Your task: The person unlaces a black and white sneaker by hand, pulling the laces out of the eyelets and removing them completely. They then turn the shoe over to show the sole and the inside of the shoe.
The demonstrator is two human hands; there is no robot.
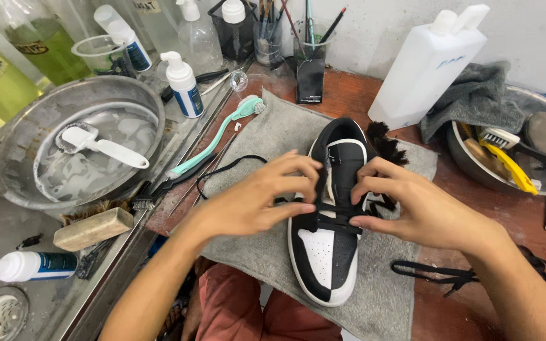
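So the black-and-white sneaker [332, 235] sits toe-toward-the-camera on a grey towel [383, 297] in the middle of the bench, with the metal basin [17, 136] off to the left. Both hands are on the black lace [335, 218] across the front eyelets: left hand [257, 199] is curled with thumb and fingertips pinched on the lace on its side, right hand [412, 205] is pinching the other end the same way.

The shoe looks light but fairly stiff in the sole, so it should stay put on the towel; I'd steady it by the sides of the upper. The lace is thin, floppy and easy to lose, so best gripped near the tip.

Hard to tell: which eyelets are already threaded, since the fingers cover them. The heel is partly hidden behind the tongue, and a second loose lace [440, 273] at near right runs under the forearm.
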